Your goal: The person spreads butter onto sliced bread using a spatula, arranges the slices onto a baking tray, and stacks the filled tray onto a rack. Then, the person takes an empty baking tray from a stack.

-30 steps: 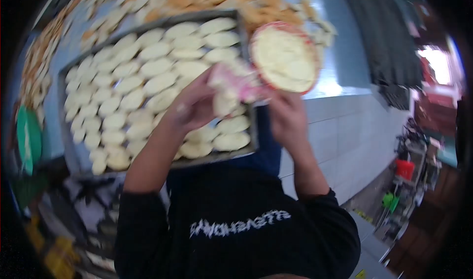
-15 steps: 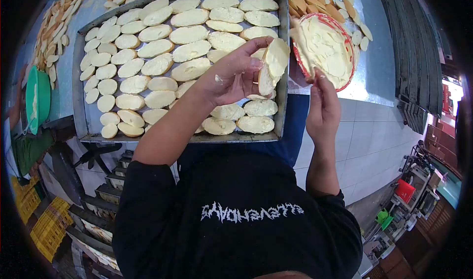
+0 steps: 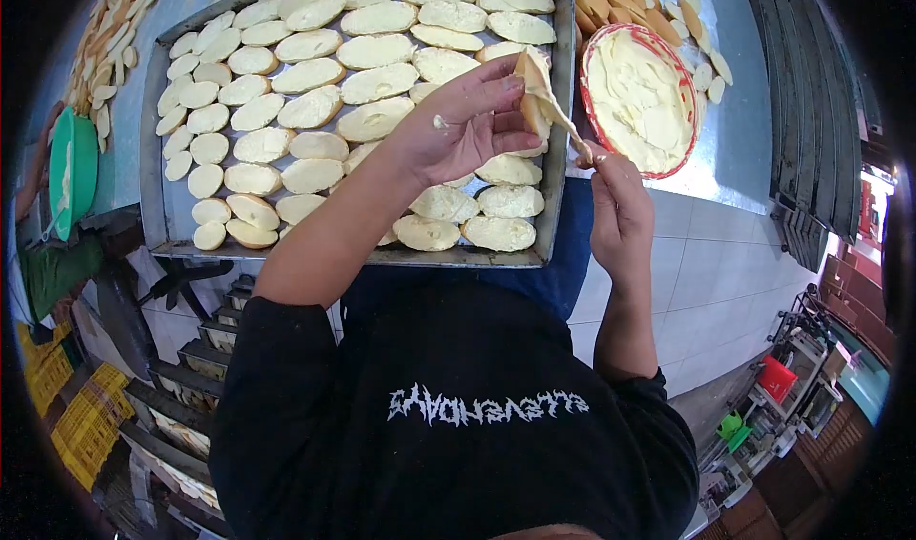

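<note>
My left hand (image 3: 469, 125) holds a slice of bread (image 3: 534, 111) upright over the right side of a metal tray (image 3: 563, 92). Cream-topped oval slices lie in rows on that tray. Closed round the handle of a cream-smeared spreader (image 3: 571, 137) is my right hand (image 3: 622, 201), just right of the tray edge. The spreader's blade rests against the slice, whose face is partly hidden. A red-rimmed bowl (image 3: 641, 101) of pale cream stands beside the tray, above my right hand.
Loose slices (image 3: 625, 1) lie behind the bowl, and more (image 3: 105, 49) at the far left. A green basin (image 3: 74, 173) with another person's arm (image 3: 36, 173) near it is at the left. Dark metal racks (image 3: 801, 101) stand right; yellow crates (image 3: 88, 425) sit lower left.
The spreader has moved left from the bowl onto the slice in my left hand. My left hand has turned the slice and stays over the tray's right side.
</note>
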`<state>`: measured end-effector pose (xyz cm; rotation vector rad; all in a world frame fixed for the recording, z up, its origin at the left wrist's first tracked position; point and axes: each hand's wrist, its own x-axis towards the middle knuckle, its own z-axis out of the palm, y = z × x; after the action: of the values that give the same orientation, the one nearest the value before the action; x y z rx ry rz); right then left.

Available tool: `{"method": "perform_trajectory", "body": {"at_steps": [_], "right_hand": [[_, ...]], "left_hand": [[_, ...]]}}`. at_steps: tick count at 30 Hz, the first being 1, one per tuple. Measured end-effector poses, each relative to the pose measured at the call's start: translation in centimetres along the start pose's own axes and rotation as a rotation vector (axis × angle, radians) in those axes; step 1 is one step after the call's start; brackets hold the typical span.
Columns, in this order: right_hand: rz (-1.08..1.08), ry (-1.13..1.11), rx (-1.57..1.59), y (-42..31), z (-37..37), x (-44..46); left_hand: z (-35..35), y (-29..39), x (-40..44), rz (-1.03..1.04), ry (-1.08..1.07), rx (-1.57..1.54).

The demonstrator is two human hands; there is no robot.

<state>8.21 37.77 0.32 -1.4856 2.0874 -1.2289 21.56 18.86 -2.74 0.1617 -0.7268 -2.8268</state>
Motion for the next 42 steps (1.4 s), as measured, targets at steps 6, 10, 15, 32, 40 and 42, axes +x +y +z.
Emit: {"method": "perform_trajectory", "body": {"at_steps": [6,10,15,32,40,42], "right_hand": [[-0.067,-0.005,-0.013,-0.8,0.0,-0.3],[-0.139,-0.003,-0.047,-1.9,-1.0,-0.3],[-0.126,0.036,-0.053,-2.2,-1.9,-0.1],[0.161,0.173,0.114,2.4,-2.4,-2.5],[0.14,0.149,0.116,2.4,-3.8,-1.7],[0.16,0.135,0.133,3.2,-3.7,-1.9]], "left_hand": [[-0.6,-0.4,0.1,0.068,0.008,-0.263],[-1.9,-0.3,0.3,0.008,0.055,-0.306],[-1.7,0.1,0.1,-0.048,-0.016,-0.403],[-1.5,2.9,-0.1,0.198,-0.132,-0.213],[-5.7,10.8,-9.2,0.519,0.116,0.122],[-8.8,14.0,-14.6,0.572,0.178,0.13]]}}
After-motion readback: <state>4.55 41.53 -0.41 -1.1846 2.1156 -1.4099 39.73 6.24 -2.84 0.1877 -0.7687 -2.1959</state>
